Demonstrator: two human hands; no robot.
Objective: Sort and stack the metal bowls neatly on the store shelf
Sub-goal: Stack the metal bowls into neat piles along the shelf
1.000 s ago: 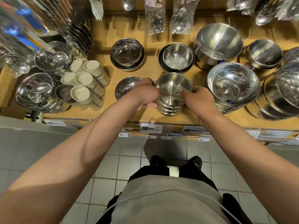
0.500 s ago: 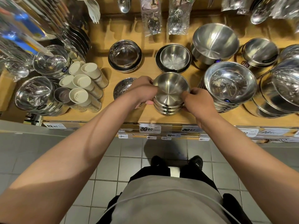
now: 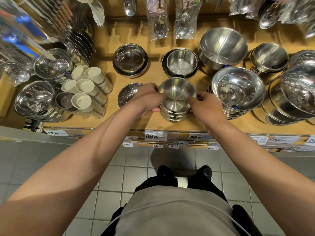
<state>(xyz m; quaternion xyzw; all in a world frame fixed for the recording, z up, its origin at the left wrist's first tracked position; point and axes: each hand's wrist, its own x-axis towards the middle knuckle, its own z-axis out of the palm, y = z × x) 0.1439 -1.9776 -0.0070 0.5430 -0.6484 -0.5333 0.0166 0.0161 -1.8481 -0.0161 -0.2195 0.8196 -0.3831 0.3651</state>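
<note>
A small stack of brushed metal bowls (image 3: 177,97) stands near the front edge of the wooden shelf (image 3: 153,121). My left hand (image 3: 149,97) grips the stack's left side with curled fingers, and my right hand (image 3: 207,104) grips its right side. Several bowls are nested in the stack, their rims showing below the top one. A shiny bowl (image 3: 127,94) lies just left of my left hand, partly hidden by it. Behind the stack sits a similar brushed bowl on a dark plate (image 3: 181,63).
A tall stack of larger shiny bowls (image 3: 238,90) stands close to my right hand. Further bowls fill the right side (image 3: 296,92) and back (image 3: 223,45). Cream-lidded shakers (image 3: 87,89) and shiny bowls (image 3: 34,99) crowd the left. Packaged spoons (image 3: 159,19) hang above. Price tags (image 3: 156,135) line the edge.
Both hands stay on the small stack, which has shifted very slightly; the view has drifted a little. Nothing was let go.
</note>
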